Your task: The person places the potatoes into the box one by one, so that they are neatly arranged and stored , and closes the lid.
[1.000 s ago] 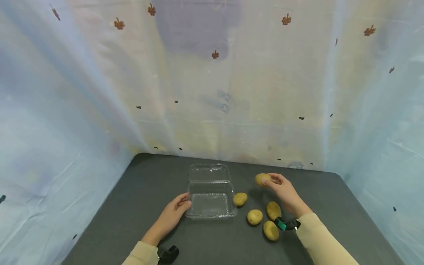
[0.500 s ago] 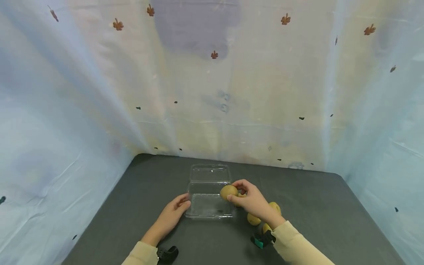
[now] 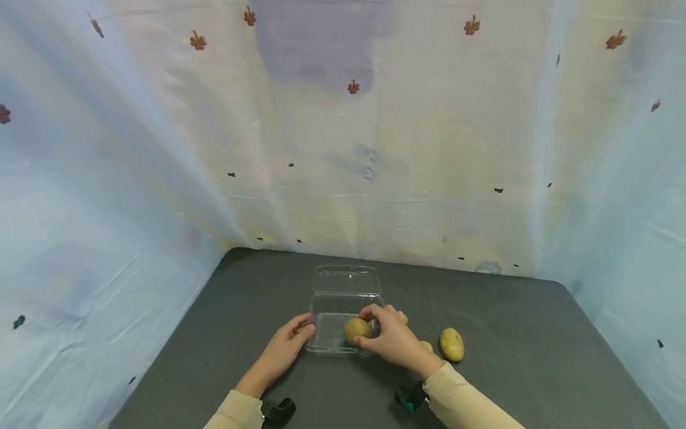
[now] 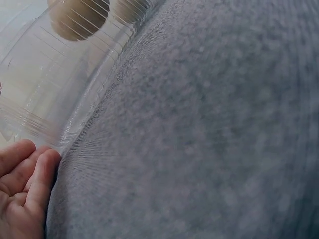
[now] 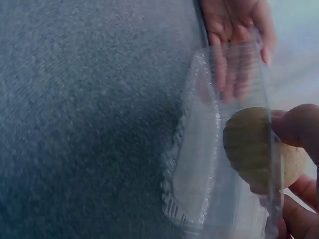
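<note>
A clear plastic clamshell container (image 3: 324, 335) lies with its lid (image 3: 345, 280) folded back, away from me. At its left wall is my left hand (image 3: 283, 350), fingertips against the outside of the plastic. My right hand (image 3: 395, 341) holds a potato (image 3: 356, 330) between thumb and fingers, inside the rim at the container's right half. The right wrist view shows this potato (image 5: 246, 147) through the transparent wall, partly below the rim. Beyond the right hand lies a whole potato (image 3: 452, 345); other potatoes (image 3: 426, 345) are mostly hidden behind the hand and wrist.
The dark grey table (image 3: 514, 357) carries everything. Pale patterned sheeting (image 3: 418, 149) hangs along the back and both sides. Each wrist wears a black strap (image 3: 278, 411).
My right hand has carried the potato leftward and down, from right of the container to inside its rim. My left hand stays at the left wall. The head view has shifted slightly.
</note>
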### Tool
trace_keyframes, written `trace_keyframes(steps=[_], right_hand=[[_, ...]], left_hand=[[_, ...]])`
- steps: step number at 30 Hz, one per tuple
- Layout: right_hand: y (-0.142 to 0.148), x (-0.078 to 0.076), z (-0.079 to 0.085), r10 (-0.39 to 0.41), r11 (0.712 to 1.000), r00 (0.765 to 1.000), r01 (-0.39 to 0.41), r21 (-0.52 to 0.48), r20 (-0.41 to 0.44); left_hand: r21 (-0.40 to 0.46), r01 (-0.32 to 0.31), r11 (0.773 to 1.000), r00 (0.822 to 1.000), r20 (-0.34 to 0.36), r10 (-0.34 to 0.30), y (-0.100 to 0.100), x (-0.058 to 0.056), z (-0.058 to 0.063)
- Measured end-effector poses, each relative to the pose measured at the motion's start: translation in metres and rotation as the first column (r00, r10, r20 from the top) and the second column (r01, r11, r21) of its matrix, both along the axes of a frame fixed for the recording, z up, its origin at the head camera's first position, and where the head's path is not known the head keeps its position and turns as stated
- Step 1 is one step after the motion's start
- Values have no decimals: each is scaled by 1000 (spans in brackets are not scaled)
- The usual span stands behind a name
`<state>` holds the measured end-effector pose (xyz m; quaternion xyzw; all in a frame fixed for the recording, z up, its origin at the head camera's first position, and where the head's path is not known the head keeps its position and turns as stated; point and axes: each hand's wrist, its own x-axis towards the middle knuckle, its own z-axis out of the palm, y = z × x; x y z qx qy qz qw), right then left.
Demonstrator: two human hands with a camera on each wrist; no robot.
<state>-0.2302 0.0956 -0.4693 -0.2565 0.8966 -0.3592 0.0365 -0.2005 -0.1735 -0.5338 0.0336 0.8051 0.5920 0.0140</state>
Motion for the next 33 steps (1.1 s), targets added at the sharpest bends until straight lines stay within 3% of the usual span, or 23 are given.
trace_keyframes(steps=[7,25,30,33], right_hand=[[-1,-1,-4,23,999,1000,-23,48,-10],[-11,-12,0,38,989,999,-41,139,25],[-13,-9,-3,1,980,996,18,196,-95],[-18,-5,-2,-35,962,974,94,257,-225]], left_hand=[[-33,53,998,998,-31,-54,6,0,0],[-31,-2,1000,999,-33,1,2,1,-1],[-44,-17,999,1000,-12,16,3,1,-3],[-48,-27,998,999,-17,27,2,1,-4]])
